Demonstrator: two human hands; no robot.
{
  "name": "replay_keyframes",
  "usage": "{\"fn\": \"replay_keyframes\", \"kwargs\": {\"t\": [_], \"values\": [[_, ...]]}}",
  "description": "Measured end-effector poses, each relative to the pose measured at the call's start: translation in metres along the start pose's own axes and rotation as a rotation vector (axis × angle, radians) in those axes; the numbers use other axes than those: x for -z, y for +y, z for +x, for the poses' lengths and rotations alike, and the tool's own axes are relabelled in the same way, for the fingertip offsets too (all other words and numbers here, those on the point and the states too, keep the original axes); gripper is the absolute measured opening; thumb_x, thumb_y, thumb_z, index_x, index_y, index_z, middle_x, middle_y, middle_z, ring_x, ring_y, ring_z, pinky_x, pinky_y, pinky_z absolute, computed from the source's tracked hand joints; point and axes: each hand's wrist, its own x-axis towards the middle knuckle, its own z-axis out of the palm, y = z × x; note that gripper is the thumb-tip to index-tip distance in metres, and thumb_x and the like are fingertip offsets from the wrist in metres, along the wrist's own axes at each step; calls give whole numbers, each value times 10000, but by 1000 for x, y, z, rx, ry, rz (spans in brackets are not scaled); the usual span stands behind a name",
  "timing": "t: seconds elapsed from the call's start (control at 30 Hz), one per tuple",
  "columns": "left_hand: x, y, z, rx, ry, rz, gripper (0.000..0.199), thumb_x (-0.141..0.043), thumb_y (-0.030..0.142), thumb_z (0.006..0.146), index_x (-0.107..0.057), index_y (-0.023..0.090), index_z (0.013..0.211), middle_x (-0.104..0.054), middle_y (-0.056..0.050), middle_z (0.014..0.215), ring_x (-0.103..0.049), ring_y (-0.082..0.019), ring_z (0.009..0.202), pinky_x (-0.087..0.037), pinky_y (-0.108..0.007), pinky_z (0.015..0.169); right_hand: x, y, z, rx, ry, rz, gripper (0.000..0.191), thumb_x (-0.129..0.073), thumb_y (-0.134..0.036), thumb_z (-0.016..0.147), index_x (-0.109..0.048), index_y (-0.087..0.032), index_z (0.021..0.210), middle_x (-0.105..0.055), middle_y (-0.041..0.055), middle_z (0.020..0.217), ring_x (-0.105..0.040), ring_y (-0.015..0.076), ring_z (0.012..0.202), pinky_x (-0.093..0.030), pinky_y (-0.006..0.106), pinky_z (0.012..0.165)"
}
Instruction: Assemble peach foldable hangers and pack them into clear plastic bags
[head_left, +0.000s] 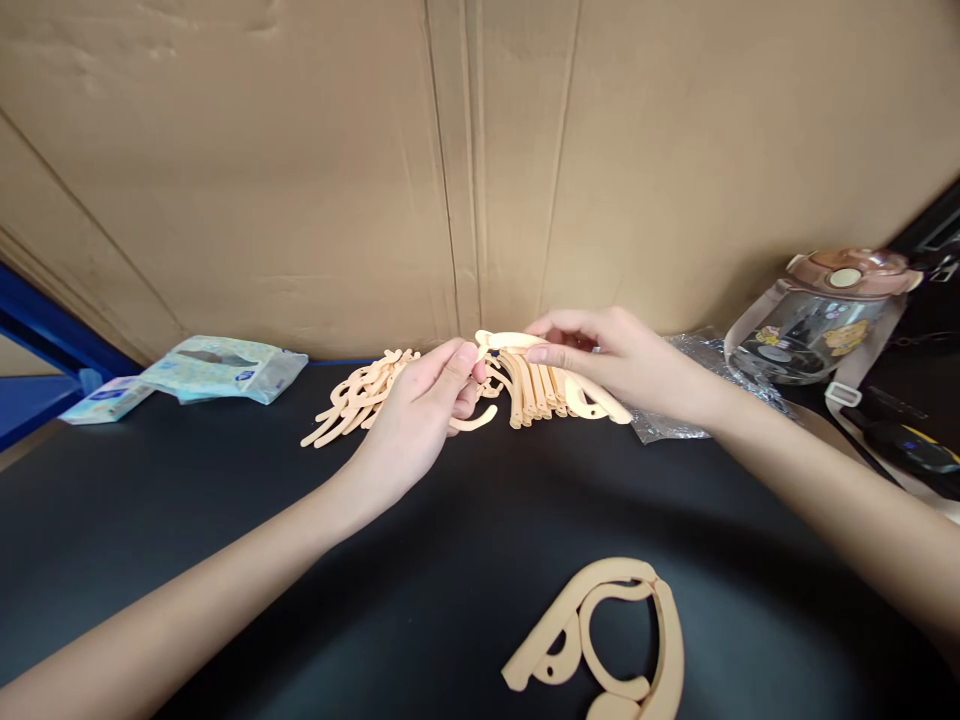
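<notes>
Over the far part of the table, my two hands meet at peach plastic folding-hanger parts. My left hand [435, 395] is closed on a curved hanger hook [474, 420], whose free end sticks out below the fingers. Between the thumb and fingers of my right hand [589, 350] is a hanger arm [504, 342], its end touching the left fingertips. How the two parts join there is hidden by the fingers. Behind my left hand lies a heap of hooks [352, 400]. Under my right hand sits a row of hanger arms [536, 390]. A folded hanger [671, 640] rests near the front edge.
Tissue packs [221, 365] lie at the far left by a blue metal frame [37, 330]. On the right are crumpled clear plastic [671, 425] and a clear strapped bottle [814, 335], with a dark object beside it. A cardboard wall [300, 180] closes off the black table's [375, 620] back.
</notes>
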Motion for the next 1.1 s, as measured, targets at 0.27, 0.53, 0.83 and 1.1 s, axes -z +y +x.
{"fn": "replay_keyframes", "kwargs": {"t": [0.27,0.53,0.83,1.1], "values": [[-4,6,0,103,-105,-101,340,-411,416,967,-374,201,706,-225,75,570,-137,-66,469,-120,-176,403,2,-4,-5,224,149,-623,270,-430,-311,981,-657,-197,1074,-674,48,833,-577,176,738,-325,277,564],[-29,2,-14,224,-47,-147,326,-355,400,977,-308,217,711,-314,79,557,-190,-58,431,-172,-165,391,-28,1,-6,288,-34,-952,289,-353,1,862,-553,-102,1043,-652,92,787,-563,194,664,-309,292,527],[-16,-13,2,33,-93,299,336,-367,471,950,-576,215,893,-578,22,746,-539,-98,492,-417,-221,501,-7,23,10,-92,239,39,259,-320,-257,963,-567,-193,924,-531,-33,571,-458,114,494,-351,242,527],[24,-33,58,24,236,624,356,-622,528,770,-691,189,851,-636,-76,934,-584,-250,841,-395,-269,662,5,16,12,-181,317,542,113,-443,-322,891,-449,-230,827,-624,-6,655,-522,117,502,-391,232,453]]}}
